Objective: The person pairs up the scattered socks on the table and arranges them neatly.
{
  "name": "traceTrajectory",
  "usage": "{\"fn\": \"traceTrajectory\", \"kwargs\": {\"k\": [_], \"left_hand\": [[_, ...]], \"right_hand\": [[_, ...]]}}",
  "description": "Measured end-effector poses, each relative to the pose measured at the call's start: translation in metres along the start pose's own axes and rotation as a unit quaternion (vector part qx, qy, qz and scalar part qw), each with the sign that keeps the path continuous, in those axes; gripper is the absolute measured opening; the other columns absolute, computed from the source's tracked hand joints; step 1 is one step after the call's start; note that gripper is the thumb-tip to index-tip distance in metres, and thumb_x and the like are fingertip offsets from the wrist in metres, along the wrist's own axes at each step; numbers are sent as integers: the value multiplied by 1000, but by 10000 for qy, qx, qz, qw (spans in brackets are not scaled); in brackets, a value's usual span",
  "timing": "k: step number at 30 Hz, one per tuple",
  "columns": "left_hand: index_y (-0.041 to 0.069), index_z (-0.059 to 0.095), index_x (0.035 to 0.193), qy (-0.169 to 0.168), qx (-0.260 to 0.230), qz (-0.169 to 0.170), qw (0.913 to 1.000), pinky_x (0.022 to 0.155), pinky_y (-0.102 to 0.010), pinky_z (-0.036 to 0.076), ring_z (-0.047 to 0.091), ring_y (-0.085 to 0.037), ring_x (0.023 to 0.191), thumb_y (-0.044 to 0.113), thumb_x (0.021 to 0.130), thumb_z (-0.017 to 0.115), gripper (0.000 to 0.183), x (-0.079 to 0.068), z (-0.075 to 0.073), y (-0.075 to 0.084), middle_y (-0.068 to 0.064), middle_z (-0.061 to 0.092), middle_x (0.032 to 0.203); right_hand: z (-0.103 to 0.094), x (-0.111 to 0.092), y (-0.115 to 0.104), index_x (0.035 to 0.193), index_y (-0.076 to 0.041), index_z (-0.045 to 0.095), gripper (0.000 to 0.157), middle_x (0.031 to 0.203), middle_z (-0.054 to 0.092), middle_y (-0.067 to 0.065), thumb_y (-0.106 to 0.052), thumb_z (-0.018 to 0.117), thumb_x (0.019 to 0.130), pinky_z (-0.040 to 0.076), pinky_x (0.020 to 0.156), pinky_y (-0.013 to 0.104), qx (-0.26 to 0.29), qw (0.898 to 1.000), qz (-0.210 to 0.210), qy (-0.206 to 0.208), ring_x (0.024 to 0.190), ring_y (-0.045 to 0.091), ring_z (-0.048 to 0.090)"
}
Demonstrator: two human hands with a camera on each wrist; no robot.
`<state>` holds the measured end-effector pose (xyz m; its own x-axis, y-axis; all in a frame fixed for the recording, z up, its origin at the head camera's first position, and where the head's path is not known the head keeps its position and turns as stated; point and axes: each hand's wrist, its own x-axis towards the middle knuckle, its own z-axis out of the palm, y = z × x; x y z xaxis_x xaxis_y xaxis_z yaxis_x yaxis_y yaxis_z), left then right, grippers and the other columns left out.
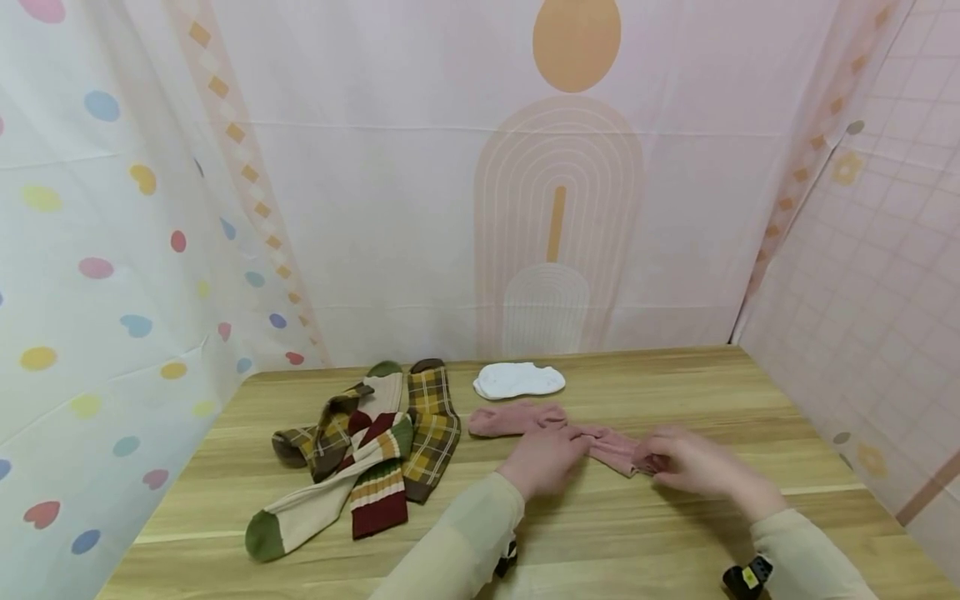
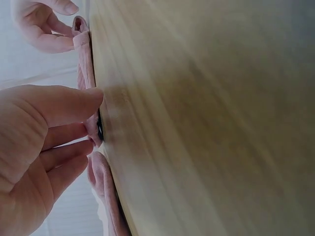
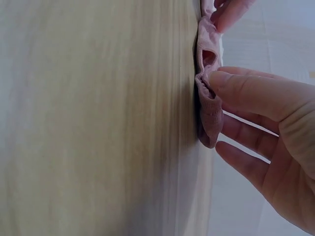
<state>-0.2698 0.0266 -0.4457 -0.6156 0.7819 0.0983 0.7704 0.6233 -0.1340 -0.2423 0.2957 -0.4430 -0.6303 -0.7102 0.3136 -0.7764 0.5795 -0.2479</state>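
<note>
Pink sock fabric (image 1: 513, 418) stretches across the table from the middle toward the right; I cannot tell whether it is one sock or two. My left hand (image 1: 543, 462) pinches it near its middle, with the thumb on the near side and the fingers beyond, as the left wrist view shows. At the right end, my right hand (image 1: 697, 465) pinches the gathered edge between thumb and fingers. An opening in the pink knit (image 3: 209, 59) shows just beyond the right thumb. Folded white socks (image 1: 519, 380) lie right behind the pink fabric.
On the left of the wooden table (image 1: 600, 550) lie brown-and-yellow plaid socks (image 1: 432, 417) and striped socks (image 1: 378, 500). A cream sock with green toe (image 1: 300, 517) crosses them. Patterned curtains (image 1: 375, 208) hang behind the table and at both sides.
</note>
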Motion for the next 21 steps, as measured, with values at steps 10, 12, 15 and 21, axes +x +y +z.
{"fn": "traceTrajectory", "kwargs": {"k": [10, 12, 15, 21], "left_hand": [[20, 68, 106, -166, -82, -110, 9998, 88, -31, 52, 61, -13, 107, 22, 93, 68, 12, 6, 1, -1, 3, 64, 116], [20, 69, 104, -129, -22, -99, 9999, 88, -31, 52, 62, -14, 105, 21, 93, 68, 11, 7, 1, -1, 3, 65, 112], [19, 70, 102, -86, -35, -142, 9999, 88, -31, 52, 62, -14, 103, 19, 92, 68, 10, 9, 1, 0, 2, 66, 109], [19, 73, 101, -143, -23, -413, 9990, 83, -35, 54, 64, -15, 98, 16, 94, 66, 10, 16, 2, 5, 2, 66, 106]], "right_hand": [[3, 3, -4, 95, -14, 67, 28, 87, 57, -12, -1, 82, 75, 50, 67, 28, -234, 9964, 761, -294, 78, 5, 52], [3, 4, -4, 94, -15, 66, 29, 88, 58, -11, 0, 82, 74, 51, 68, 28, -276, 9962, 771, -305, 79, 6, 53], [4, 3, -3, 92, -16, 65, 31, 88, 58, -11, 2, 82, 73, 51, 69, 28, -311, 9962, 731, -343, 79, 5, 52], [7, 2, 1, 89, -16, 65, 31, 86, 55, -10, 6, 81, 74, 50, 65, 25, -367, 9981, 423, -265, 77, 4, 50]]}}
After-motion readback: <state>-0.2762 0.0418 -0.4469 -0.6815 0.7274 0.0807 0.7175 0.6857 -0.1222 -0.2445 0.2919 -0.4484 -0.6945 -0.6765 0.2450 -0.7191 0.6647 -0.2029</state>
